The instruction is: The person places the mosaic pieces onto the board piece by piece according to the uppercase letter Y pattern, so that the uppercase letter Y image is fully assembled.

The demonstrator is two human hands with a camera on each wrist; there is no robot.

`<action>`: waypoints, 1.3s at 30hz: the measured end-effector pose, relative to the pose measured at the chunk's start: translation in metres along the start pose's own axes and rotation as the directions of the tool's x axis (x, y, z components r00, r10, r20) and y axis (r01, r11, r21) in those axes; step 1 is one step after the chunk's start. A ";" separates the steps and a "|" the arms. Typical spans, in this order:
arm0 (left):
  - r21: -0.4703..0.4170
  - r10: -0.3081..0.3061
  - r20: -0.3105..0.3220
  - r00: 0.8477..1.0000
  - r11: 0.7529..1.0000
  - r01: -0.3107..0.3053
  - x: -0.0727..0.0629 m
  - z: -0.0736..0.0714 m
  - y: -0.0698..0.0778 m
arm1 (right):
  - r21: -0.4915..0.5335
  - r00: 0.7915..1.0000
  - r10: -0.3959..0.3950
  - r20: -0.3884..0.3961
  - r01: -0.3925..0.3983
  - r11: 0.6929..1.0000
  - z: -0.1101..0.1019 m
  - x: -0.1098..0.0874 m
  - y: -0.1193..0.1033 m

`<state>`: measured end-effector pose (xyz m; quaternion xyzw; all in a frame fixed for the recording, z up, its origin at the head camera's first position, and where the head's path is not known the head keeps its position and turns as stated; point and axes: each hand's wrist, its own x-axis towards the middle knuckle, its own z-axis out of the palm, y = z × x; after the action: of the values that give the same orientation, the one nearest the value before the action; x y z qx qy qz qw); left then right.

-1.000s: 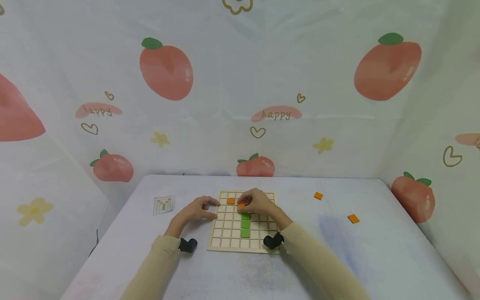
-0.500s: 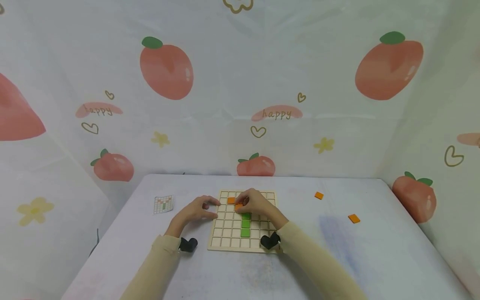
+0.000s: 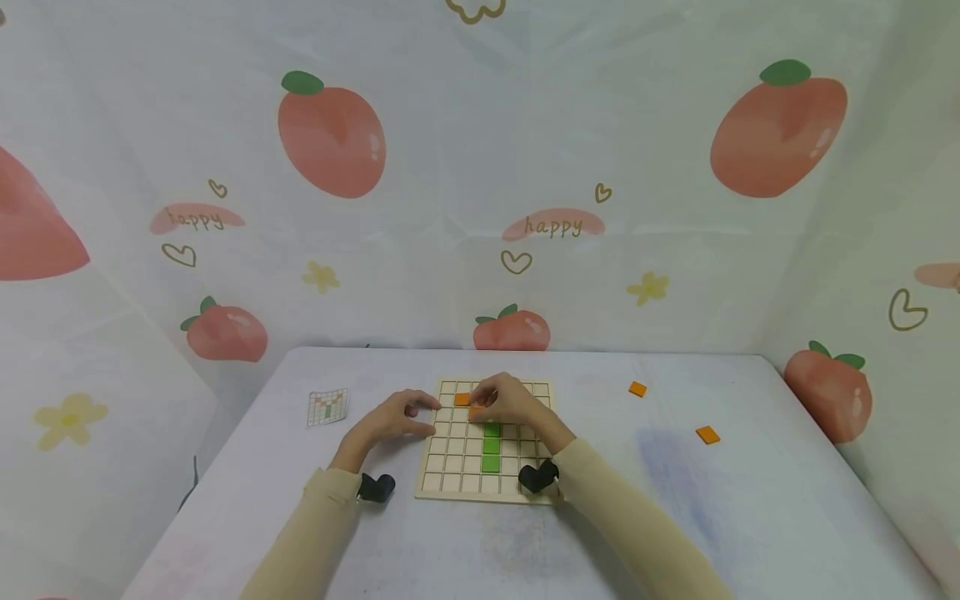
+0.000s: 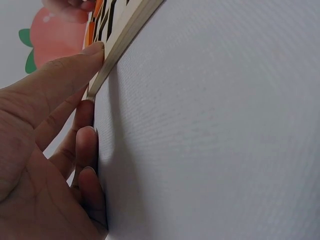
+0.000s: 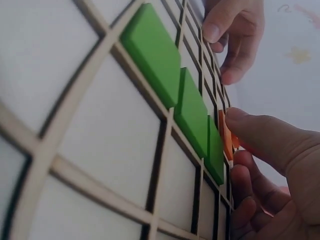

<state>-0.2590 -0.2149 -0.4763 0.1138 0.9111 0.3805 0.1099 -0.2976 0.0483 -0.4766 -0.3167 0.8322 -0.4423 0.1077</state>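
Observation:
A light wooden grid board [image 3: 454, 461] lies on the table. My right hand [image 3: 510, 402] is over its upper part and pinches an orange square tile [image 3: 476, 414] between thumb and fingers; the tile's right part is hidden by the hand. Up and to the left of it, another orange tile [image 3: 462, 399] sits in a cell. Three green tiles [image 5: 152, 55] form a column below the right hand. My left hand [image 3: 392, 417] rests at the board's left edge. In the left wrist view its thumb [image 4: 70, 72] touches the board's rim, and the other fingers bend loosely beside it.
Two loose orange tiles, one farther back [image 3: 637, 389] and one nearer [image 3: 707, 435], lie on the table [image 3: 600, 500] to the right. A small card [image 3: 327, 407] printed with a coloured grid lies at the left. A patterned cloth wall [image 3: 442, 275] stands behind the table.
My right hand has shifted slightly left with the orange tile, bringing it closer to the other orange tile's column. My left hand has stayed at the board's edge.

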 end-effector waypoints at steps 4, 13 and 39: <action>0.001 0.006 -0.003 1.000 1.000 -0.006 0.001 0.000 -0.001 | 0.004 1.000 -0.011 0.004 0.011 1.000 0.000 0.002 0.001; -0.009 0.024 -0.002 1.000 1.000 -0.024 0.000 0.000 -0.003 | 0.016 1.000 0.026 -0.002 -0.026 1.000 0.002 0.005 0.002; -0.011 0.024 -0.002 1.000 1.000 -0.024 -0.001 0.000 -0.001 | 0.015 0.998 0.060 0.014 -0.060 0.998 -0.003 0.008 0.000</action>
<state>-0.2580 -0.2160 -0.4772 0.1238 0.9076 0.3870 0.1052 -0.3049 0.0454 -0.4740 -0.2934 0.8371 -0.4433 0.1290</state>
